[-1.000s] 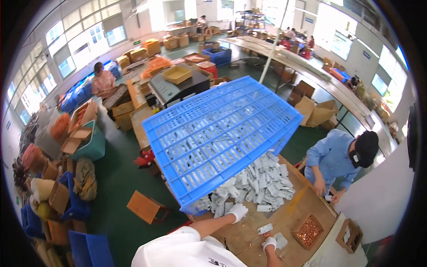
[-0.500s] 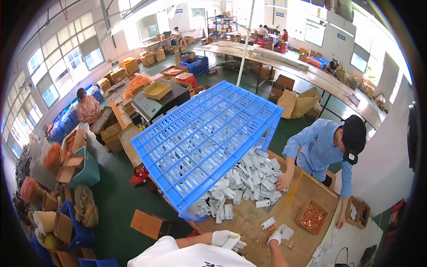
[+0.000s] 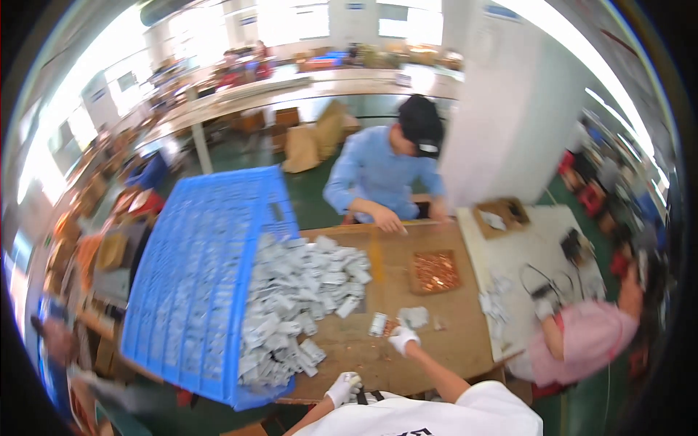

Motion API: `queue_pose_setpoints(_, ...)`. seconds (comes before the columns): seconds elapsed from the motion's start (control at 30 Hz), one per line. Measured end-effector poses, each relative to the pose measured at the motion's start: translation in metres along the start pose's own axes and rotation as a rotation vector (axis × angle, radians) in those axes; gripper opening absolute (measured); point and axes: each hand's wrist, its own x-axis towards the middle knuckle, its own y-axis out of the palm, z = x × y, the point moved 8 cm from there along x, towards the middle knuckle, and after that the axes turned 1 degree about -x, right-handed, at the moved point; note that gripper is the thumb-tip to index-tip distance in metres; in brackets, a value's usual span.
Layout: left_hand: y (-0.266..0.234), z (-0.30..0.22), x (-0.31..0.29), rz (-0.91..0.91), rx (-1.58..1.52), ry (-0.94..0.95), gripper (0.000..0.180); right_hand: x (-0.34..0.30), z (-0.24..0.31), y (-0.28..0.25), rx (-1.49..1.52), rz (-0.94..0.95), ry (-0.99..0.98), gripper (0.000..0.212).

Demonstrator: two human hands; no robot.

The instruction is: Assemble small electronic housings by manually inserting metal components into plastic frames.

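Observation:
My left hand (image 3: 344,388), in a white glove, is low at the table's near edge, close to my shirt. Its fingers are curled in, and what they hold is hidden. Over the table, my white-gloved right hand (image 3: 403,339) reaches forward with its fingers drawn together at a few small copper-coloured pieces (image 3: 391,326). Left of those pieces lies a white rectangular plastic part (image 3: 378,325). Just beyond my right fingers is a small whitish clump (image 3: 413,317), too blurred to name. A big heap of white plastic parts (image 3: 302,283) covers the table's left side.
A blue slatted crate (image 3: 193,291) stands tilted at the left, the heap spilling from its mouth. A box of copper-coloured pieces (image 3: 435,272) sits farther right. Across the table works a person in blue (image 3: 385,167); another, in pink (image 3: 582,338), is at the white side table (image 3: 523,247).
My view has swung to the right, bringing the pink-clad person and side table into sight. The person in blue has drawn a hand back from the heap. My right hand is now at the copper-coloured pieces.

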Motion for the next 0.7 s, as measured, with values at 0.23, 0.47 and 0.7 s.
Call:
queue_pose_setpoints(0.23, -0.004, -0.003, 0.029, -0.104, 0.476, 0.266, 0.061, -0.109, 0.074, 0.057, 0.713, 0.164, -0.078, 0.019)
queue_pose_setpoints(0.47, 0.002, 0.0, 0.011, 0.101, -0.043, 0.156, 0.046, -0.137, 0.071, 0.036, 0.507, 0.004, 0.035, 0.021)
queue_pose_setpoints(0.7, -0.013, -0.018, 0.009, -0.086, 0.586, 0.44, 0.051, -0.134, 0.109, 0.048, 0.135, -0.096, -0.417, 0.016)
